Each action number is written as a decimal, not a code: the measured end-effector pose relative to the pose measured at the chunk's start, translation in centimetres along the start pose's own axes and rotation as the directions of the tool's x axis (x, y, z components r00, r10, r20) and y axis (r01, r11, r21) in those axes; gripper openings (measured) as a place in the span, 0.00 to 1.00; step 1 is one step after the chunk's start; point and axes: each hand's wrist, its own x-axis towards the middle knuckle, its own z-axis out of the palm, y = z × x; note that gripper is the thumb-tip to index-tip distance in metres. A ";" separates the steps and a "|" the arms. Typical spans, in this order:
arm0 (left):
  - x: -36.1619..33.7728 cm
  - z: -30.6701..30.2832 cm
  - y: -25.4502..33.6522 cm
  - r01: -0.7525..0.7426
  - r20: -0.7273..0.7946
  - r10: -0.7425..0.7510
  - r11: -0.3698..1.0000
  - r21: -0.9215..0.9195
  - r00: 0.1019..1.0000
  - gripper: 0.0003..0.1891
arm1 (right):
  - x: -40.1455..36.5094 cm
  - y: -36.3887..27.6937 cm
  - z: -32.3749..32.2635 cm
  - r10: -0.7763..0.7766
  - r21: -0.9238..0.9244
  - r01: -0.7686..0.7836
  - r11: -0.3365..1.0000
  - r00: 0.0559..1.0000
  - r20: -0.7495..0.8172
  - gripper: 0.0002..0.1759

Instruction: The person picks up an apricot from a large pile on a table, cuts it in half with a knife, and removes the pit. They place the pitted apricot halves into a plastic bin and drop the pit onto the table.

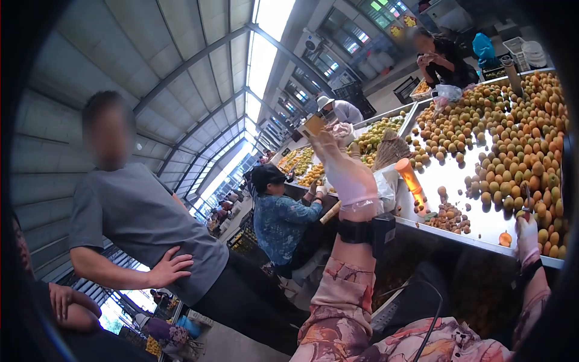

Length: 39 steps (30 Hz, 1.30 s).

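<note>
My left hand (345, 166), in a thin pale glove, is raised over the near edge of the sorting table, its fingers stretched out and washed out by light. Behind its fingertips shows a tan box-like piece (315, 125); contact between them cannot be made out. My right hand (527, 234), also gloved, is closed at the table's right edge around a small knife (525, 210) with a reddish handle, its thin tip among the apricots (512, 160). Just left of that hand lies an opened apricot half (505, 239). Brown pits (449, 218) are heaped on the metal tabletop (425, 187).
An orange cylinder (411, 178) and a whisk broom (392, 149) stand beside my left forearm. A person in grey (148, 223) stands at left; a worker in a blue patterned top (280, 220) sits near the table. Another person (443, 63) is at the far side.
</note>
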 end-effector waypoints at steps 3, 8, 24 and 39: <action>-5.5 -0.6 -6.9 0.263 0.153 -0.249 0.961 -0.081 0.956 0.41 | -1.0 -1.7 0.6 0.009 -0.005 -0.009 1.000 1.000 0.014 0.05; -16.3 1.2 -13.6 0.610 0.490 -0.481 0.780 -0.140 0.727 0.37 | -1.0 -1.8 0.5 0.042 -0.014 -0.041 0.999 0.999 0.031 0.06; -20.0 1.6 -7.4 -0.091 0.694 -0.454 0.798 0.595 0.558 0.56 | -2.8 -5.1 2.3 -0.011 -0.148 0.021 0.989 0.997 0.070 0.09; -8.5 -3.4 -0.3 -0.809 0.661 0.477 0.240 0.536 0.579 0.57 | -7.7 -30.0 8.0 -0.719 -0.253 0.859 0.445 0.511 0.470 0.26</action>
